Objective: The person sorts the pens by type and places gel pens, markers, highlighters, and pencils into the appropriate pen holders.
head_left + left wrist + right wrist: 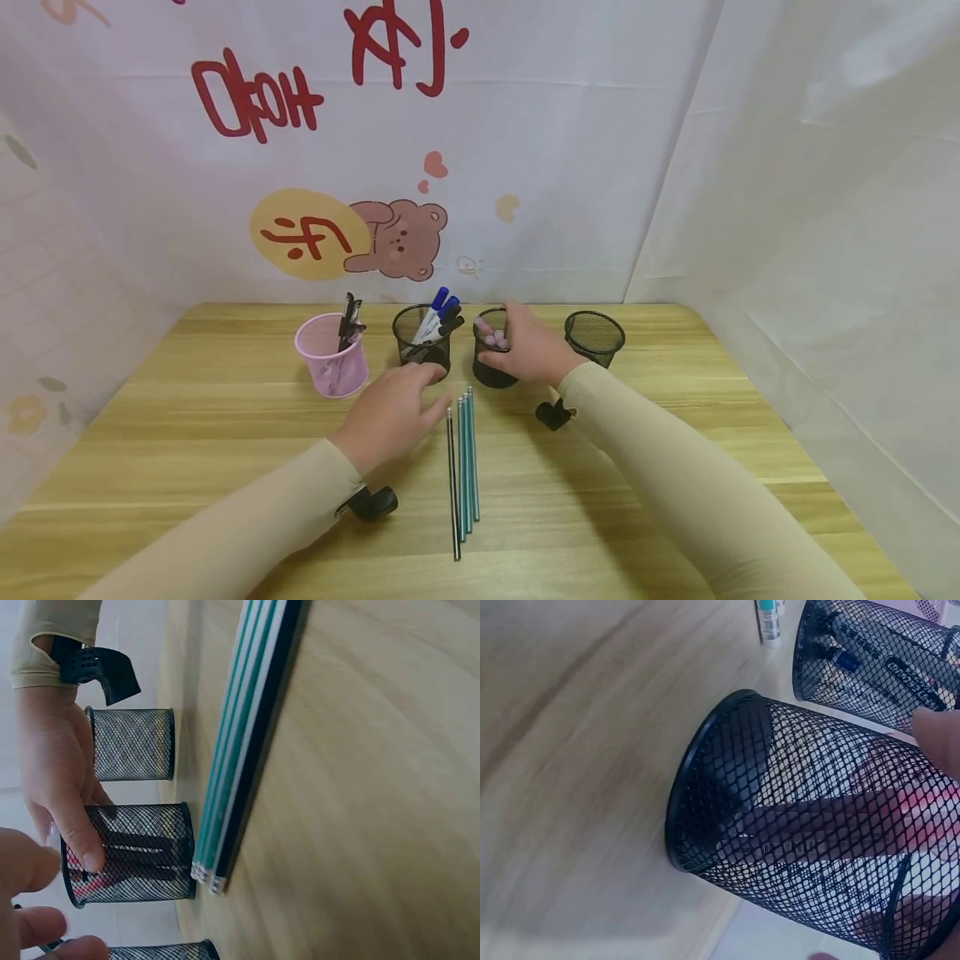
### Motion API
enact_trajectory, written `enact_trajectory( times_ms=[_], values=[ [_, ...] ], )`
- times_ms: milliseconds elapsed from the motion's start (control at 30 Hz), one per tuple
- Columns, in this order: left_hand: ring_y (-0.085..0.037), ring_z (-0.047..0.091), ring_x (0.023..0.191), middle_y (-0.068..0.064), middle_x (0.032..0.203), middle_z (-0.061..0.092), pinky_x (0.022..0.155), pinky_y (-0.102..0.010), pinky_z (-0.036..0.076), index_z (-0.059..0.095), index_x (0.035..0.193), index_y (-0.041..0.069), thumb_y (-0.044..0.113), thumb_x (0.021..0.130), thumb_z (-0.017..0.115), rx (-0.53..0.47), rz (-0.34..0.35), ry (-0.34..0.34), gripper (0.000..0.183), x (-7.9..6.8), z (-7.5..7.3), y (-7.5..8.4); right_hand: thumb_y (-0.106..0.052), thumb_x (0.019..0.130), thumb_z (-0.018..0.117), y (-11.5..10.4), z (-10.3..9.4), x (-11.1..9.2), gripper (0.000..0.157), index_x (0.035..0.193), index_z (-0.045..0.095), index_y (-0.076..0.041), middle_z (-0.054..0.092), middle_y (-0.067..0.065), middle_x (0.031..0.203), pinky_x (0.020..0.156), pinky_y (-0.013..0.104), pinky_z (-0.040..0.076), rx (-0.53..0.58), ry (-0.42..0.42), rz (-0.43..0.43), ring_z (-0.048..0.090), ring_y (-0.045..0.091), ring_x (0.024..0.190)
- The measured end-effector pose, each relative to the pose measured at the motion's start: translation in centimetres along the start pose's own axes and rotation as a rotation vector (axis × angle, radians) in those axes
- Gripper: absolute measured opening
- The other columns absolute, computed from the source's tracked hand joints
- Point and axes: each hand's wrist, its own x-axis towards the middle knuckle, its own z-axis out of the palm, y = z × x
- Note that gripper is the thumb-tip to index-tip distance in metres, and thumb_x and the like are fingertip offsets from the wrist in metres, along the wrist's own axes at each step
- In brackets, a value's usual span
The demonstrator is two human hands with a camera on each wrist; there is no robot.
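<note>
Steadying the round black mesh cup of pink pens, far and right of the slim teal pencils, needs, I judge, a gentle upright grip, my right hand clamped round it, my left hand empty with fingers apart.

Got decent gap between pink cup and marker cup, passable. Bit tighter from there to middle black cup, with markers poking over and left hand just in front. Plugged by right hand between middle black cup and end cup. Lots of room right of end cup. Watch out for pencils down middle of table.
</note>
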Motion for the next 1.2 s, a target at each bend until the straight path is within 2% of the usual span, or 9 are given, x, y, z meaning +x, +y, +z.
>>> enact_trajectory(
  times_ms=[100, 200, 267, 333, 467, 633, 800, 1000, 1200],
  values=[
    [-0.036, 0.061, 0.136, -0.012, 0.145, 0.065, 0.115, -0.054, 0.048, 0.062, 0.144, 0.010, 0.041, 0.104, 0.064, 0.036, -0.026, -0.069, 0.051, -0.3, 0.0, -0.3, -0.048, 0.086, 0.083, 0.1, -0.3, -0.1, 0.092, 0.152, 0.035, -0.006, 0.058, 0.018, 0.135, 0.104, 0.050, 0.053, -0.019, 0.011, 0.017, 0.060, 0.033, 0.124],
    [-0.037, 0.059, 0.137, -0.014, 0.147, 0.063, 0.116, -0.055, 0.047, 0.061, 0.145, 0.009, 0.044, 0.104, 0.062, 0.074, -0.043, -0.130, 0.054, -0.6, 0.0, -0.4, -0.051, 0.082, 0.086, 0.1, -0.8, -0.3, 0.111, 0.164, 0.025, -0.006, 0.048, 0.019, 0.157, 0.114, 0.058, 0.048, -0.041, 0.026, 0.018, 0.042, 0.041, 0.149],
    [-0.037, 0.060, 0.137, -0.015, 0.147, 0.063, 0.116, -0.054, 0.048, 0.060, 0.146, 0.008, 0.044, 0.104, 0.061, 0.093, -0.047, -0.158, 0.055, -0.8, 0.0, -0.5, -0.054, 0.080, 0.087, 0.0, -1.3, -0.5, 0.120, 0.167, 0.019, -0.007, 0.036, 0.019, 0.168, 0.118, 0.060, 0.043, -0.043, 0.020, 0.014, 0.028, 0.045, 0.157],
    [-0.037, 0.061, 0.136, -0.016, 0.146, 0.063, 0.115, -0.054, 0.049, 0.060, 0.146, 0.007, 0.045, 0.104, 0.061, 0.103, -0.052, -0.180, 0.056, -0.9, 0.0, -0.6, -0.055, 0.079, 0.087, -0.2, -2.1, -0.9, 0.124, 0.168, 0.016, -0.006, 0.025, 0.020, 0.173, 0.123, 0.061, 0.037, -0.046, -0.003, 0.001, 0.017, 0.047, 0.161],
    [-0.038, 0.061, 0.136, -0.017, 0.147, 0.062, 0.114, -0.054, 0.049, 0.059, 0.147, 0.006, 0.046, 0.103, 0.062, 0.112, -0.059, -0.205, 0.060, -1.1, 0.1, -0.7, -0.056, 0.083, 0.083, -0.1, -4.3, -2.0, 0.123, 0.169, 0.011, -0.008, 0.011, 0.017, 0.177, 0.130, 0.060, 0.024, -0.066, -0.073, -0.023, 0.005, 0.043, 0.164],
    [-0.038, 0.059, 0.138, -0.019, 0.150, 0.059, 0.115, -0.054, 0.048, 0.057, 0.149, 0.005, 0.048, 0.103, 0.063, 0.115, -0.074, -0.219, 0.064, -1.2, 0.0, -0.9, -0.050, 0.091, 0.078, 1.8, -7.3, -3.4, 0.111, 0.171, 0.009, -0.015, 0.006, 0.014, 0.178, 0.129, 0.061, 0.024, -0.025, -0.107, -0.034, 0.008, 0.038, 0.165],
    [-0.039, 0.057, 0.141, -0.021, 0.153, 0.056, 0.116, -0.055, 0.047, 0.056, 0.149, 0.003, 0.050, 0.103, 0.062, 0.127, -0.079, -0.237, 0.066, -1.3, 0.1, -0.8, -0.051, 0.094, 0.075, 6.1, -9.2, -4.4, 0.108, 0.169, 0.012, -0.008, 0.005, 0.021, 0.177, 0.129, 0.067, 0.016, -0.049, -0.081, -0.004, 0.002, 0.045, 0.164],
    [-0.039, 0.060, 0.135, -0.021, 0.149, 0.059, 0.113, -0.055, 0.050, 0.060, 0.146, 0.003, 0.053, 0.101, 0.062, 0.167, -0.079, -0.255, 0.066, -1.3, 0.7, -0.9, -0.063, 0.089, 0.076, 10.0, -9.1, -5.2, 0.121, 0.167, 0.011, 0.002, 0.002, 0.030, 0.174, 0.127, 0.072, 0.010, -0.107, -0.133, 0.049, -0.002, 0.055, 0.160],
    [-0.038, 0.060, 0.135, -0.021, 0.147, 0.060, 0.113, -0.055, 0.050, 0.061, 0.144, 0.002, 0.058, 0.101, 0.061, 0.174, -0.076, -0.280, 0.070, -1.1, 1.3, -0.7, -0.068, 0.085, 0.077, 11.2, -8.0, -5.4, 0.130, 0.167, 0.006, 0.004, 0.001, 0.029, 0.174, 0.128, 0.069, 0.010, -0.075, -0.150, 0.092, -0.001, 0.052, 0.161]
  ],
)
